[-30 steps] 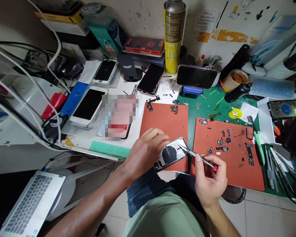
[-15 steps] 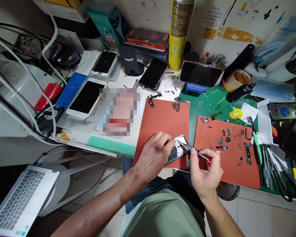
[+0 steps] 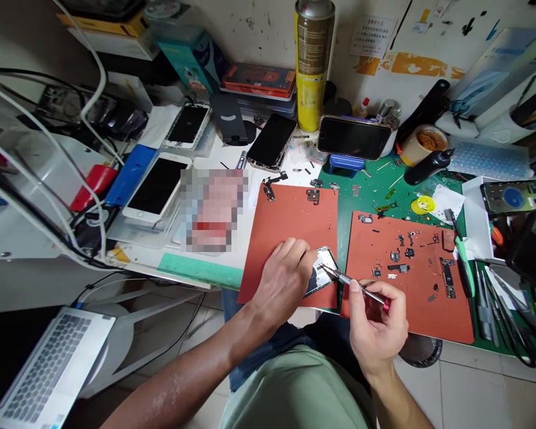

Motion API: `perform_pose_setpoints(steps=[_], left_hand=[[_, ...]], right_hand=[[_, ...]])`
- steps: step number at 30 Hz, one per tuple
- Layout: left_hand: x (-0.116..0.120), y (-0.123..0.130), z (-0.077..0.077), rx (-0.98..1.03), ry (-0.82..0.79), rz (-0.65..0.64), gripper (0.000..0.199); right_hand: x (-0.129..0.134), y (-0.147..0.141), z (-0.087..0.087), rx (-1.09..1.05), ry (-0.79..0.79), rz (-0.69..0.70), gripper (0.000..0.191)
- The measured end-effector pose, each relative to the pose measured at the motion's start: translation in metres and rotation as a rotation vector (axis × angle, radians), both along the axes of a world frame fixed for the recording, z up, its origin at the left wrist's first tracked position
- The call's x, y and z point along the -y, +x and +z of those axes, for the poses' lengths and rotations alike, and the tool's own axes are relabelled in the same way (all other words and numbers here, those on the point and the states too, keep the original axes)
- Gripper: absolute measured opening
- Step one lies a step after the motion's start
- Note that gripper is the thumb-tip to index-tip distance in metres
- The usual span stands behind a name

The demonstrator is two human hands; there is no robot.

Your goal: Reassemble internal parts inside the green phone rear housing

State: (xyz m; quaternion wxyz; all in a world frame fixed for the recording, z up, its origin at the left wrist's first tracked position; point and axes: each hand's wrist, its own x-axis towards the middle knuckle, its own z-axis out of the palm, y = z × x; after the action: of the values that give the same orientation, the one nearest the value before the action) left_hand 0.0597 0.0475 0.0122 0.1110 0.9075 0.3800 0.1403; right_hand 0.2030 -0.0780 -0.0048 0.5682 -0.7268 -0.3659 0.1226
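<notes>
1. Two reddish-brown work mats lie at the near edge of a bench: the right mat [image 3: 411, 322] and the left mat [image 3: 290, 220].
2. The person's left hand [image 3: 283, 277], knuckles up, covers the left end of a phone shell. It appears to be gripping the shell, though most of the fingertips are hidden, so how tightly cannot be told.
3. The person's right hand [image 3: 379, 333] pinches a slim tool pen-fashion, with the thumb and fingers closed around its shaft.
4. The opened phone shell [image 3: 324, 281] sits over the left mat's near right corner; whether it rests flat there is unclear. It looks light and stiff, probably slick along its smooth rim. Its pale inside face seems easily scratched. The outer edges look like the safest hold, with fingers clear of the tip.
5. The slim metal tool [image 3: 346, 278] has a red end and a fine point at the shell's inner face. It should feel light and rigid; its middle shaft suits a pinch.
6. Small loose parts [image 3: 395, 256] dot the right mat, likely delicate and best lifted by their edges.
</notes>
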Motion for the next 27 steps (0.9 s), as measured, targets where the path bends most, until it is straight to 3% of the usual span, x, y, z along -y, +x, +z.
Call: perform_pose_setpoints(steps=[9,16,22,27], left_hand=[[0.014,0.010,-0.007,0.079,-0.013,0.158,0.027],[0.022,0.022,-0.007,0.122,-0.080,0.294,0.020],[0.026,0.023,-0.012,0.164,-0.137,0.294,0.022],[0.015,0.015,-0.006,0.269,-0.258,0.263,0.024]], right_hand=[[0.006,-0.001,-0.005,-0.137,0.015,-0.019,0.024],[0.000,0.001,-0.011,-0.251,0.163,-0.132,0.029],[0.002,0.004,-0.014,-0.312,0.183,-0.134,0.031],[0.003,0.004,-0.014,-0.333,0.182,-0.133,0.031]])
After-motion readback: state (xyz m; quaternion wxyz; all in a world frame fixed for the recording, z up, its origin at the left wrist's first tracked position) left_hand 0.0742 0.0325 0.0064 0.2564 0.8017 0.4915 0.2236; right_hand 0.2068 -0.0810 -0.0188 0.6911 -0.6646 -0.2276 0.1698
